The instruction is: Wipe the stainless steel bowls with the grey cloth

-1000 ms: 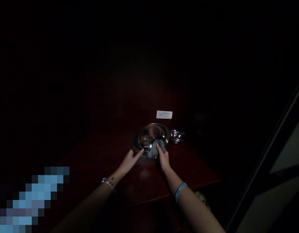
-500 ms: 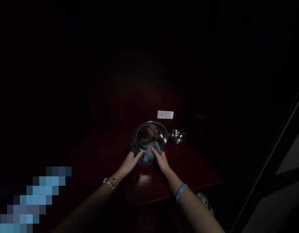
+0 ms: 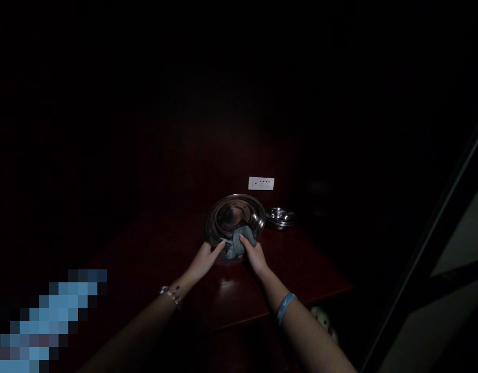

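A shiny round metal basin [image 3: 233, 213] is tilted up above the dark red table, its hollow side facing me. My left hand [image 3: 205, 260] grips its lower left rim, thumb on the inside and the other fingers hidden behind. A grey-green cloth [image 3: 239, 242] is bunched in my right hand [image 3: 256, 255], pressed against the lower right rim of the basin. Part of the cloth reaches across to my left thumb. Whether the right fingers also hold the rim beneath the cloth is hidden.
Several stacked metal bowls [image 3: 280, 217] stand right of the basin on the red table [image 3: 301, 269]. A white socket panel [image 3: 261, 183] is on the back wall. Below the table's right edge sits a pale spotted object [image 3: 320, 315]. A dark frame [image 3: 421, 243] rises at the right.
The whole view has shifted slightly, so things appear a little further left. Both hands keep their hold on the basin and the cloth, with the cloth only slightly altered in shape.
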Available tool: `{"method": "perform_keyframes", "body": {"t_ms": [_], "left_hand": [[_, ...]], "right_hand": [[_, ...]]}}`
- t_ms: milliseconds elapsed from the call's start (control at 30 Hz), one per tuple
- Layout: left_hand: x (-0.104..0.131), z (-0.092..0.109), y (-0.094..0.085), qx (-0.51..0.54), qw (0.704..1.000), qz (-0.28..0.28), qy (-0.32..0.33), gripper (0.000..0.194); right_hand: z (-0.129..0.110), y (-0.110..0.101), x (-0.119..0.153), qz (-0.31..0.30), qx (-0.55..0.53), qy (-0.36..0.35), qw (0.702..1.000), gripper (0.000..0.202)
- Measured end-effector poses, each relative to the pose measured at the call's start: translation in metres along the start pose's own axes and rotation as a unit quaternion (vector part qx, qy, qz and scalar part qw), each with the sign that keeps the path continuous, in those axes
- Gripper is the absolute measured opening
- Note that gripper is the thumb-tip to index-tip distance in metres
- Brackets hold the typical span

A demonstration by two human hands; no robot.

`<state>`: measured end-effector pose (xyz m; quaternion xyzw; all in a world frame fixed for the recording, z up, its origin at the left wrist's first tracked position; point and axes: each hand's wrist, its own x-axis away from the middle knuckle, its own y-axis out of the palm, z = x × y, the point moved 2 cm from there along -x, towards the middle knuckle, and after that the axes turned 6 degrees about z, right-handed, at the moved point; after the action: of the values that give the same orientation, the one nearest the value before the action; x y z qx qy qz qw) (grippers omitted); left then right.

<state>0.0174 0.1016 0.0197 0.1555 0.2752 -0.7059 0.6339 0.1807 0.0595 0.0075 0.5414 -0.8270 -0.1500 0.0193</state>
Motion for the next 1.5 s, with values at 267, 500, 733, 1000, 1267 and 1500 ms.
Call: {"method": "perform_keyframes", "body": {"t_ms": [267, 500, 733, 1000, 1267, 1500], "left_hand": [[0.0007, -0.0004, -0.0001, -0.001, 1.0, -0.011, -0.007, 0.049], [0.0008, 0.001, 0.0005, -0.003, 1.0, -0.019, 0.006, 0.049], [0.0001, -0.0039, 0.001, -0.004, 1.0, -0.022, 0.018, 0.05], [0.0031, 0.0022, 0.0014, -0.021, 0.999, -0.022, 0.023, 0.046], [0.0036, -0.002, 0.0027, -0.007, 0.999, -0.031, 0.026, 0.047], [0.0027, -0.0016, -0.0014, -0.008, 1.0, -0.008, 0.012, 0.049]], "right_hand": [[0.0003, -0.0008, -0.0011, 0.007, 0.0, 0.0, 1.0, 0.043], [-0.0035, -0.0002, 0.0014, 0.009, 0.002, -0.001, 1.0, 0.043], [-0.0035, -0.001, 0.0018, 0.002, 0.005, -0.006, 1.0, 0.045], [-0.0062, -0.0039, 0.0037, 0.007, 0.025, -0.007, 1.0, 0.049], [-0.0041, -0.0041, 0.0036, 0.008, 0.016, -0.01, 1.0, 0.053], [-0.0034, -0.0024, 0.0049, -0.001, 0.011, -0.01, 1.0, 0.049]]}}
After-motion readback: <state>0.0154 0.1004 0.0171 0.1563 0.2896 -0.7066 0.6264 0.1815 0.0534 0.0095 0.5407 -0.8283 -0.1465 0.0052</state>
